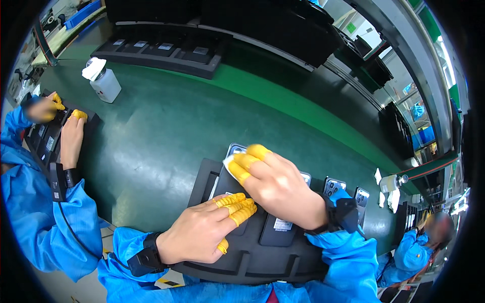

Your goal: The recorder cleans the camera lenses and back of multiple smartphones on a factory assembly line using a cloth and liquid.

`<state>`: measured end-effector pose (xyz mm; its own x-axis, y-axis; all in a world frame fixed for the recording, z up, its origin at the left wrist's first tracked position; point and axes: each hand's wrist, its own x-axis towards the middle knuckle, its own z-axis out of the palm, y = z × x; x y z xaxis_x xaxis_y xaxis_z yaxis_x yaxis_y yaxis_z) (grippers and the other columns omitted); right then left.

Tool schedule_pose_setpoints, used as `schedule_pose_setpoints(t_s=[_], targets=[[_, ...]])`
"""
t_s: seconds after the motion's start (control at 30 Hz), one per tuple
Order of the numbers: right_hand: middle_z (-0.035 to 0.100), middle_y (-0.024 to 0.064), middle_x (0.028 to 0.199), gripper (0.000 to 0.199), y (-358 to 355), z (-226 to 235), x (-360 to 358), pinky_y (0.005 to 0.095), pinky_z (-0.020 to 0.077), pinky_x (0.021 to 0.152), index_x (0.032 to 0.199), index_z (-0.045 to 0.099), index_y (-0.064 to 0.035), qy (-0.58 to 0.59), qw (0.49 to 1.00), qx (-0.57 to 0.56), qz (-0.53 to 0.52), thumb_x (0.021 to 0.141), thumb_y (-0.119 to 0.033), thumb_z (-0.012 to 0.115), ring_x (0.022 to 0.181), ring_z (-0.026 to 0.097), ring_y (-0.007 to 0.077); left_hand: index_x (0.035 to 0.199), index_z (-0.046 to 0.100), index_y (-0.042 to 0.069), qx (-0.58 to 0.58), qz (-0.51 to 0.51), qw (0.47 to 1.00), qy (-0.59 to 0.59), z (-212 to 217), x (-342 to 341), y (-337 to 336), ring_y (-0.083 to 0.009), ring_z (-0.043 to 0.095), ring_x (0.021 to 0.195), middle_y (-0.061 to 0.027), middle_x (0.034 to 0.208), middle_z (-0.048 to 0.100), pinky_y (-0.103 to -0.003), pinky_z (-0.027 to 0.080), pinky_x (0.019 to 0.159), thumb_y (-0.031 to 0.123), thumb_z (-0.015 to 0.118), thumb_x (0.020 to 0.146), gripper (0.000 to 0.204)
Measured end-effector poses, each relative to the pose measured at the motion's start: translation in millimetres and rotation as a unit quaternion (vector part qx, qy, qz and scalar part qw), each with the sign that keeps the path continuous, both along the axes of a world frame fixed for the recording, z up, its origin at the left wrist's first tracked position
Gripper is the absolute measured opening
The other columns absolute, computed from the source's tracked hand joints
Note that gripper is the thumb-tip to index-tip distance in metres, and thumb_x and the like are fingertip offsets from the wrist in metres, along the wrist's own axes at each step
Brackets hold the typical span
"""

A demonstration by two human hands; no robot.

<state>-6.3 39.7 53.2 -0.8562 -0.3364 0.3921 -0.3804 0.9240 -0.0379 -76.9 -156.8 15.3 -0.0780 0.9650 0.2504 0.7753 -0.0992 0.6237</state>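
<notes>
A dark smartphone [227,183] lies in a black foam tray [237,262] in front of me. My left hand [199,230] curls over the phone's lower part, its fingers pressed together in yellow finger cots and its thumb by the near edge. Pinched in my right hand [278,184], also in yellow finger cots, is a white wipe [228,164]. It touches the phone's upper end near the camera area, which my fingers partly hide. Another dark phone [278,231] with a white label sits in the tray under my right wrist.
Phones with camera clusters [333,187] lie right of the tray. A white bottle [106,86] stands far left; another bottle [390,183] stands right beside white wipes [393,200]. A long black tray [156,50] lies at the back. Co-workers sit at left [45,217] and far right [411,252].
</notes>
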Motion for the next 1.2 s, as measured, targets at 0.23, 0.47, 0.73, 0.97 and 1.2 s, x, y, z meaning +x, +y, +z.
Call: schedule_pose_setpoints(t_s=[0.23,0.47,0.73,0.97,1.2], targets=[[0.064,0.0115,0.101,0.033,1.4,-4.0,23.7,0.0353,0.0544,0.08,0.093,0.07,0.0042,-0.06,0.998,0.017,-0.007,0.062,-0.007,0.065,0.094,0.062,0.0259,0.113,0.065,0.0,0.08,0.019,0.996,0.022,-2.2,-0.2,0.2,-0.0343,0.065,0.089,-0.0137,0.086,0.063,-0.041,0.055,0.089,0.012,0.063,0.054,0.06],[0.063,0.0106,0.098,0.032,-2.3,-2.6,-3.5,0.0339,0.0537,0.077,0.092,0.07,0.0035,-0.047,0.999,0.025,0.005,0.063,-0.009,0.064,0.089,0.061,0.0241,0.112,0.066,0.0,0.058,0.014,0.998,0.021,-4.2,0.6,2.1,-0.0342,0.065,0.089,-0.0132,0.085,0.062,-0.041,0.055,0.09,0.012,0.062,0.055,0.059],[0.064,0.0084,0.091,0.033,-1.5,5.0,6.4,0.0329,0.0527,0.073,0.096,0.07,0.0032,-0.068,0.997,0.03,-0.024,0.065,-0.007,0.064,0.082,0.059,0.0224,0.122,0.06,0.001,0.022,0.014,0.999,0.021,-2.3,0.4,-0.6,-0.0317,0.06,0.113,-0.017,0.11,0.064,-0.039,0.045,0.105,0.01,0.066,0.061,0.062],[0.057,0.0088,0.081,0.016,3.0,-8.7,14.3,0.0345,0.0521,0.078,0.079,0.066,-0.0007,-0.012,1.0,0.019,-0.011,0.065,-0.009,0.065,0.083,0.059,0.0249,0.116,0.064,-0.001,0.083,0.024,0.996,0.011,-6.9,0.5,2.0,-0.0344,0.065,0.095,-0.0148,0.092,0.064,-0.042,0.05,0.098,0.009,0.062,0.057,0.06],[0.061,0.0135,0.1,0.034,-9.7,-5.0,4.0,0.0353,0.0532,0.078,0.099,0.067,0.0033,-0.001,1.0,-0.029,0.0,0.067,-0.009,0.064,0.086,0.062,0.0277,0.115,0.065,0.0,0.026,0.012,0.999,0.02,-8.5,1.8,-0.7,-0.0344,0.063,0.101,-0.0143,0.091,0.063,-0.042,0.049,0.1,0.011,0.062,0.058,0.059]])
